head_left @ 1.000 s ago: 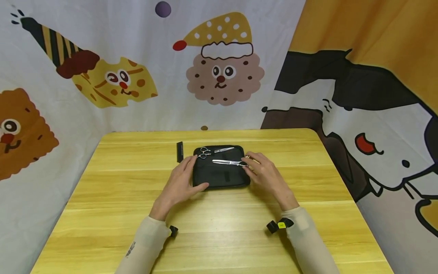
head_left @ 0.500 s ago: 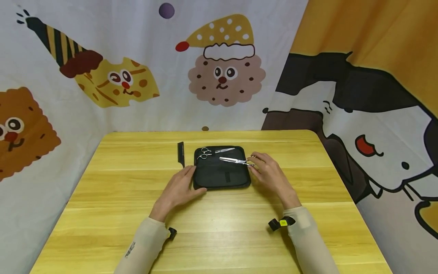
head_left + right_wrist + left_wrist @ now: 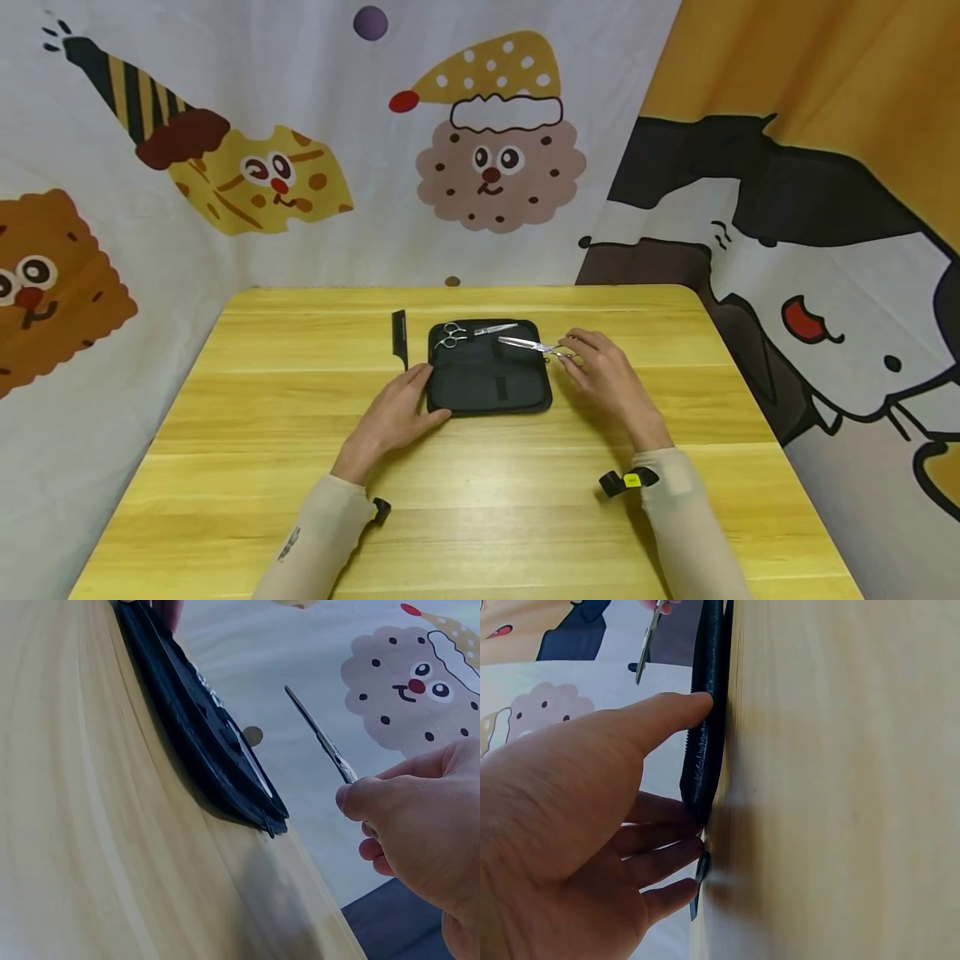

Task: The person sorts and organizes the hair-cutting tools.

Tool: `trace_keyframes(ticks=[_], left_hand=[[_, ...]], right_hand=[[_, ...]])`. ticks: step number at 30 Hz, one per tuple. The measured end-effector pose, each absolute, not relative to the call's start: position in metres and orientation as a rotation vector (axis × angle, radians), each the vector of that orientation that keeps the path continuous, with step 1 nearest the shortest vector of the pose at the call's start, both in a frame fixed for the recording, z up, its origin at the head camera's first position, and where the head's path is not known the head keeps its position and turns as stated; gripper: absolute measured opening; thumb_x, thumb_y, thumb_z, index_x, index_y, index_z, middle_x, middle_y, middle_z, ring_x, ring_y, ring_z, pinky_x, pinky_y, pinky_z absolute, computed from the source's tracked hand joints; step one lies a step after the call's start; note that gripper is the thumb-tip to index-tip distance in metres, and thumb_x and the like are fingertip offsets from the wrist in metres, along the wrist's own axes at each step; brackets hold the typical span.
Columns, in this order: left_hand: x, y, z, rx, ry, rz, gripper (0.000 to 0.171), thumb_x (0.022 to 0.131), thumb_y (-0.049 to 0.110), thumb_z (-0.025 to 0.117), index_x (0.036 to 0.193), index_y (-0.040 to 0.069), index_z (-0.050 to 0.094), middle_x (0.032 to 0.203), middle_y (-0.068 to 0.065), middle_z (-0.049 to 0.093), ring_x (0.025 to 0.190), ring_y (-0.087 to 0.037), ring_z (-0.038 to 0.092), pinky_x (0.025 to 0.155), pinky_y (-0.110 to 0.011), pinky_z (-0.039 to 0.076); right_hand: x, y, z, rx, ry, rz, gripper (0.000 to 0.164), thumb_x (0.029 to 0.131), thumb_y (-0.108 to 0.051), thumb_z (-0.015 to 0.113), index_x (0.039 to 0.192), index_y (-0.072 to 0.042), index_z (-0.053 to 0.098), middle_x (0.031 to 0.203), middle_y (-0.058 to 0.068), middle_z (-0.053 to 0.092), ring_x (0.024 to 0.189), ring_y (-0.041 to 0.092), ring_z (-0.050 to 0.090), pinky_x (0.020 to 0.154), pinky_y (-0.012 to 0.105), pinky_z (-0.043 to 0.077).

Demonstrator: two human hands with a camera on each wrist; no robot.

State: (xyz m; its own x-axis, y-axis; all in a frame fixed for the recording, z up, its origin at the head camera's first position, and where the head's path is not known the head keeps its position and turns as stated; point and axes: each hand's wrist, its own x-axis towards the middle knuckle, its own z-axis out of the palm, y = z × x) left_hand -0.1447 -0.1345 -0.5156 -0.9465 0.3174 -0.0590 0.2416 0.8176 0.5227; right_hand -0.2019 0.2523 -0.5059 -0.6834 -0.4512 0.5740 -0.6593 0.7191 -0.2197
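My right hand (image 3: pixel 611 379) pinches a pair of silver scissors (image 3: pixel 525 343) by the finger loops, the blades pointing left. In the right wrist view these scissors (image 3: pixel 321 736) are raised above the table, apart from the case. A black zip case (image 3: pixel 476 390) lies open-faced on the table. At its left side rests my left hand (image 3: pixel 392 421), fingers extended and touching the edge; in the left wrist view the thumb lies against the case's side (image 3: pixel 705 754). A second pair of scissors (image 3: pixel 452 336) sits along the case's far side, its middle hidden under a strap.
A black comb (image 3: pixel 400 335) lies on the wooden table (image 3: pixel 480 517), left of the case and just beyond the left fingertips. A cartoon-printed curtain (image 3: pixel 315 258) hangs behind the table's far edge.
The right hand has drawn the scissors rightward and up off the case. The left hand has slid slightly down its left edge, uncovering more of the comb.
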Motion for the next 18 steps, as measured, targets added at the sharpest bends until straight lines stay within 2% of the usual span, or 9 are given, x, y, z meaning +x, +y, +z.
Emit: trace_keyframes(ticks=[11,18], left_hand=[[-0.144,-0.130,-0.512,0.435,2.869,0.759,0.094,0.101,0.043,0.086,0.167,-0.010,0.045,0.177,-0.028,0.044,0.164,-0.047,0.048,0.135,-0.057,0.043],[-0.145,-0.130,-0.513,0.428,2.866,0.723,0.093,0.102,0.044,0.086,0.167,-0.010,0.046,0.178,-0.027,0.043,0.164,-0.046,0.047,0.136,-0.057,0.043]], right_hand=[[-0.214,0.261,-0.505,0.882,-2.520,0.559,0.023,0.096,-0.001,0.088,0.118,0.003,0.083,0.122,0.024,0.081,0.108,0.040,0.080,0.093,0.054,0.070],[-0.221,0.264,-0.508,0.931,-2.581,0.565,0.022,0.098,0.001,0.085,0.120,0.004,0.083,0.118,0.020,0.081,0.102,0.036,0.078,0.088,0.051,0.069]])
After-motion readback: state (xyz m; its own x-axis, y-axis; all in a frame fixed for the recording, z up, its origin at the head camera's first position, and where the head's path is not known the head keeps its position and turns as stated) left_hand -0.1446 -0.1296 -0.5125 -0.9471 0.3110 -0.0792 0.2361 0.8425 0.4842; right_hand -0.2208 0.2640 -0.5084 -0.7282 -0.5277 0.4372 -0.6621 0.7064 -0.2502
